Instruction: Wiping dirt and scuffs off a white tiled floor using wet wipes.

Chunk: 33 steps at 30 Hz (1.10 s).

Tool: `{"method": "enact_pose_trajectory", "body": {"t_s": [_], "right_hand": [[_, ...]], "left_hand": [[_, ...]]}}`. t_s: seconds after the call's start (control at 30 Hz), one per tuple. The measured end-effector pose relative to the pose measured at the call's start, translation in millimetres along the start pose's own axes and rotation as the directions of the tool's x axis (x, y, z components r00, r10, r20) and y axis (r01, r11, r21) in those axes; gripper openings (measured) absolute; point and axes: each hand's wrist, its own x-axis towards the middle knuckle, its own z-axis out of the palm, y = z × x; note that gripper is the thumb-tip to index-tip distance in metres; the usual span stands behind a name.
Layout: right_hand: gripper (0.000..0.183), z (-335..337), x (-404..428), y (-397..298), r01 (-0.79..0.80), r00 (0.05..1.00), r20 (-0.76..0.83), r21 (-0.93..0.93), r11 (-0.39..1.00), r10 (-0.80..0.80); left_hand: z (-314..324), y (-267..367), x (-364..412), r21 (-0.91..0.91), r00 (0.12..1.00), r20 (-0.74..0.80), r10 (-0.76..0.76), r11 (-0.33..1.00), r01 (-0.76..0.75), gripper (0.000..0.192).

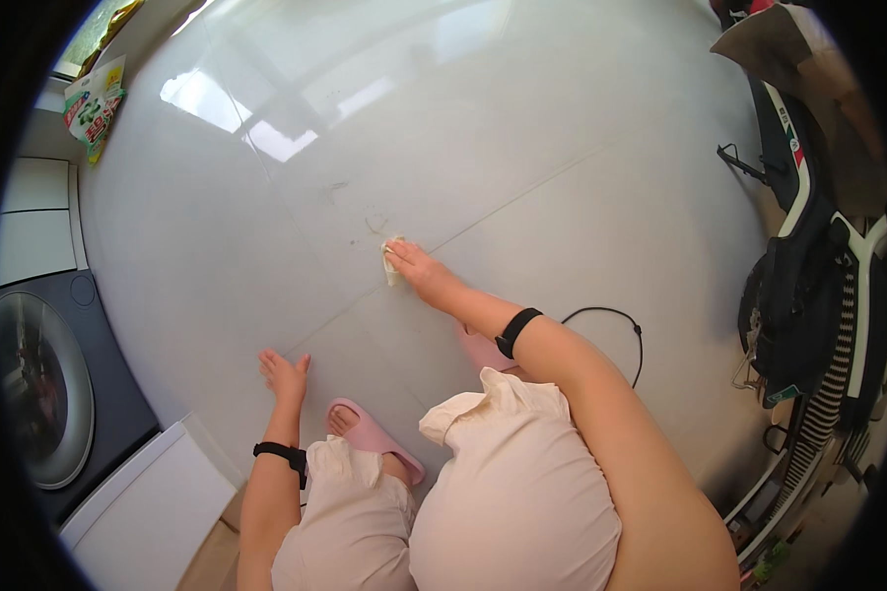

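My right hand [419, 272] presses a folded pale yellow cloth [392, 270] onto the glossy light grey tiled floor [525, 185]. Dark smudges [375, 223] mark the tile just above the cloth, with a fainter streak farther up. To the lower left, my left hand [285, 375] is held with its fingers apart and nothing in it, near a tile joint; whether it touches the floor I cannot tell. Black bands circle both forearms. Below the hands are my knees in pale shorts and my feet in pink slides [377, 436], the right one partly hidden by my arm.
A front-loading washing machine [111, 369] stands at the left, with a white panel [148, 510] below it. A detergent pouch [94, 107] is at the upper left. An electric scooter or bike [798, 295] with a kickstand lines the right side. A black cable [639, 347] curves beside my right arm.
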Motion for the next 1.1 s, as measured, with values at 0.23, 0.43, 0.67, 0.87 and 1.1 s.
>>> {"method": "enact_pose_trajectory", "body": {"t_s": [0.23,0.43,0.67,0.87,1.1], "right_hand": [[0.043,-54.7,109.8,85.7,-0.266,0.938,-0.246,-0.053,0.962,0.246],[0.049,-15.1,164.3,97.7,-0.167,0.985,0.007,-0.236,0.957,0.173],[0.040,36.9,25.9,-30.8,0.395,0.509,0.540,0.547,0.739,-0.671],[0.044,10.3,137.3,-28.2,0.186,0.856,0.355,0.469,0.864,-0.377],[0.044,49.6,207.7,25.1,0.309,0.908,0.280,0.053,0.950,-0.311]], "left_hand": [[10.3,-34.9,23.7,0.054,0.981,0.117,-0.156,0.987,0.150,0.111],[4.8,-10.3,39.9,0.132,0.900,0.267,-0.345,0.938,0.321,0.122],[-4.2,-7.2,31.4,0.114,0.900,0.283,-0.333,0.943,0.313,0.124],[-2.3,-12.5,26.5,-0.048,0.893,0.265,-0.364,0.920,0.389,0.124],[-5.5,-0.8,34.1,-0.015,0.872,0.292,-0.394,0.909,0.416,0.127]]}}
